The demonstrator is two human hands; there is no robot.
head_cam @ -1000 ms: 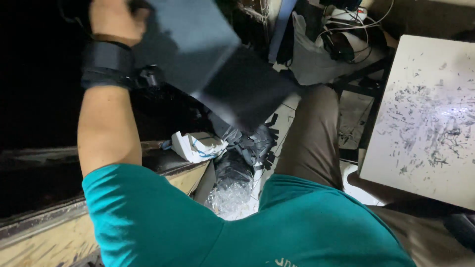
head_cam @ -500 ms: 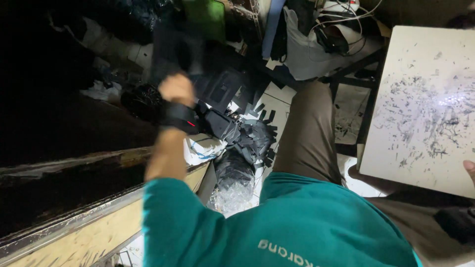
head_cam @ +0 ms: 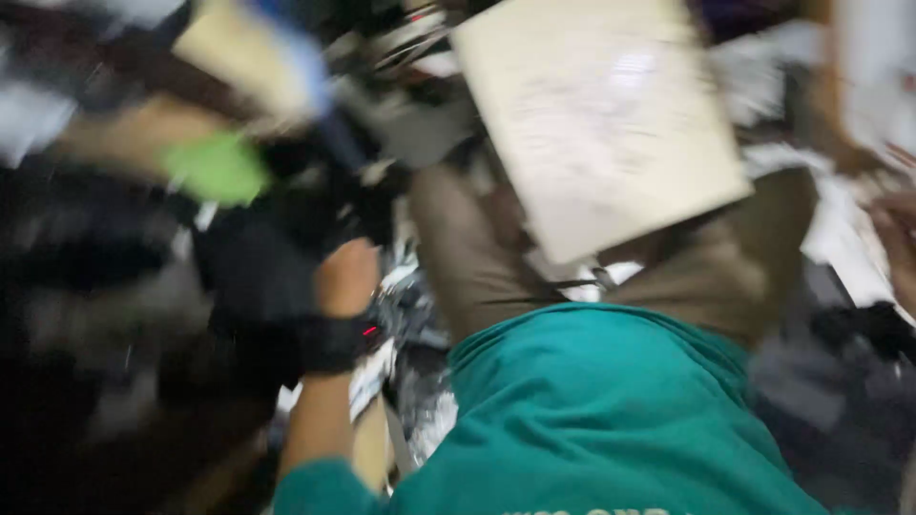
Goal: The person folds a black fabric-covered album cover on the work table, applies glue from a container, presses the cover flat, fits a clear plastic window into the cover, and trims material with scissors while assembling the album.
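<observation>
Dark sheet material (head_cam: 253,277), blurred, lies at centre left among heaped dark scraps, just left of the person's knee. The left hand (head_cam: 345,277), with a black wrist strap (head_cam: 329,343), is on or against it; whether its grip is clenched on the sheet cannot be told through the motion blur. A pale scratched board (head_cam: 601,114) rests tilted on the brown-trousered lap (head_cam: 477,257). The right hand (head_cam: 897,238) shows only at the far right edge, its grip unreadable. Likely hazards: the tilted board sliding off the lap, or the hand snagging in loose scraps.
</observation>
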